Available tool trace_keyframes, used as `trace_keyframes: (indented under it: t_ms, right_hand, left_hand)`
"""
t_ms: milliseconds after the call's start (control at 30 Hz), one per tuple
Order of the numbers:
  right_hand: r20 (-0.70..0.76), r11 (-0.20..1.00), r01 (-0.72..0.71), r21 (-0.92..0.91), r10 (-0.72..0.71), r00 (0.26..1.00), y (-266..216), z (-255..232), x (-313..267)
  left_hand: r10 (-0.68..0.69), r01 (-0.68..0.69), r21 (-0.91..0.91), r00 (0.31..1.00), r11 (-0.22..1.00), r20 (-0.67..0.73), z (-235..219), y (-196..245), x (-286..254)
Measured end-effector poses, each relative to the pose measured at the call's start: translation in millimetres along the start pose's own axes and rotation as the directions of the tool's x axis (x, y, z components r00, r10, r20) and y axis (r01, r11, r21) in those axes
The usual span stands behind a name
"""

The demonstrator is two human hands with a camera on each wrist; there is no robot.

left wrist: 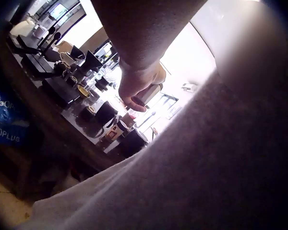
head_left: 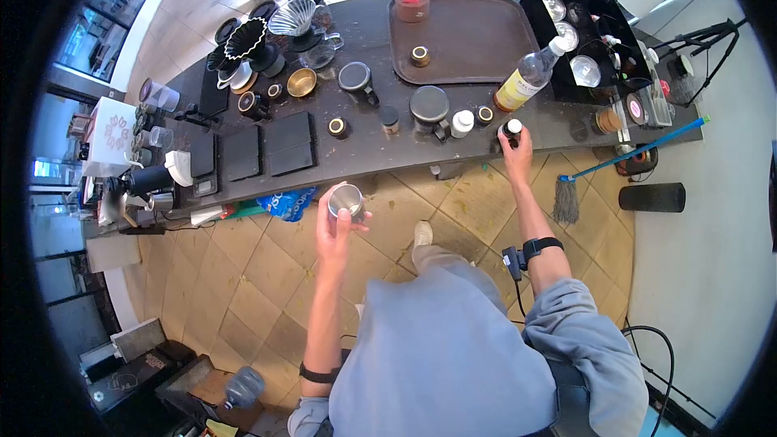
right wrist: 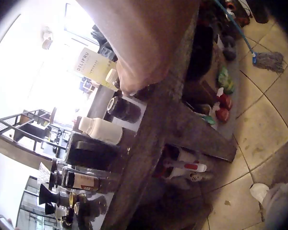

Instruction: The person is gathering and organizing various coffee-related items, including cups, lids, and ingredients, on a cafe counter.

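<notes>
In the head view my left hand [head_left: 330, 231] holds a silvery cup [head_left: 346, 199] in front of the counter's near edge, fingers and thumb wrapped around it. My right hand [head_left: 518, 154] reaches to the counter's front edge and grips a small dark bottle with a white cap [head_left: 514, 126]. Beside that bottle stand a small dark jar [head_left: 484, 116], a white bottle [head_left: 462, 123] and a tall bottle of yellow liquid [head_left: 528, 79]. The left wrist view shows the left hand [left wrist: 139, 86] from behind, its cup mostly hidden. In the right wrist view the right hand [right wrist: 139, 79] largely covers its bottle.
Across the dark counter [head_left: 356, 158] stand lidded mugs, a brass bowl [head_left: 302, 82], coffee drippers [head_left: 291, 18] and flat black scales [head_left: 291, 144]. A brown tray [head_left: 469, 32] lies at the back, with a black box [head_left: 591, 32] to its right. A mop [head_left: 566, 198] leans against the counter's right end.
</notes>
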State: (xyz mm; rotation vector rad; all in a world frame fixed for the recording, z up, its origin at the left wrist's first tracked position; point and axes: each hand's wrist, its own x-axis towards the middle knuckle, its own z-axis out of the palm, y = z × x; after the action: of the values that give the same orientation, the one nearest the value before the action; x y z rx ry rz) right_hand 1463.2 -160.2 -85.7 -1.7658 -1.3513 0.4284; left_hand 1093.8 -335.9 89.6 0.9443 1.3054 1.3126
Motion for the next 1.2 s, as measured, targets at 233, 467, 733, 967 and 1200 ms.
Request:
trace_keyframes:
  t_ms: [233,467,733,967,1200]
  right_hand:
    - [-0.081,0.993,-0.048,0.106,0.057,0.995,-43.4,-17.7,-4.4]
    - [-0.126,0.925,0.202,0.323,-0.169,0.978,-116.7,-39.5,-20.6]
    - [0.198,0.772,0.294,0.564,-0.471,0.859,-252.2,-2.6,-122.9]
    - [0.531,0.730,0.196,0.655,-0.629,0.568,-360.1,63.7,-309.0]
    - [0.659,0.665,-0.017,0.747,-0.735,0.159,-457.0,125.5,-503.5]
  left_hand:
    - [-0.001,0.000,-0.026,0.999,1.000,-0.038,-2.1,3.0,-1.4]
    - [0.038,-0.043,-0.057,0.997,0.997,-0.073,-26.6,6.2,-19.3]
    - [0.145,-0.174,-0.165,0.974,0.971,-0.172,-94.3,7.8,-93.9]
    - [0.237,-0.340,-0.182,0.873,0.923,-0.427,-205.7,9.6,-226.3]
    - [0.219,-0.367,-0.046,0.646,0.929,-0.731,-314.5,15.1,-398.8]
